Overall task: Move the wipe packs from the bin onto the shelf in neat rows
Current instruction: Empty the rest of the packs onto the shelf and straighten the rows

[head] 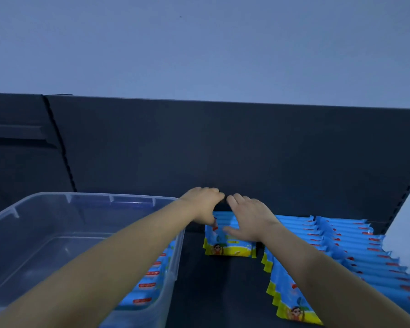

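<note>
A short row of blue and yellow wipe packs (230,248) stands upright at the back middle of the dark shelf (218,294). My left hand (202,204) curls over the row's left end, thumb down on the front pack. Beside it, my right hand (249,220) lies over the tops of the same packs with fingers stretched towards the back panel and thumb spread. The clear plastic bin (57,233) sits at the left under my left forearm; I see no packs inside it.
Two long rows of wipe packs (301,235) (360,247) fill the shelf's right side up to a white upright. Another row (149,280) shows through the bin's right wall. The dark back panel (223,150) rises just behind my hands.
</note>
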